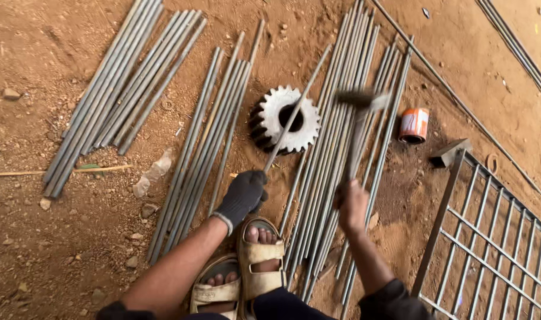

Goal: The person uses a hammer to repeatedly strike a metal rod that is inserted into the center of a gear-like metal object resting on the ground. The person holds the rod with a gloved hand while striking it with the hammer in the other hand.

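My left hand [243, 194], in a dark glove, grips the near end of a thin steel rod [291, 118] that lies across a large white-painted gear wheel [276, 115] on the dirt. My right hand [352, 205], bare, holds the handle of a hammer [360, 102] raised above the rods; the hammer head is blurred by motion. My two sandalled feet [246, 269] rest just below the gloved hand.
Bundles of steel rods lie on the reddish dirt: one at left [113, 95], one at centre [208, 142], one at right [353, 136]. An orange tin can [414, 125] lies on its side. A welded metal grille [490, 237] sits at lower right. Long rods [519, 50] run along the top right.
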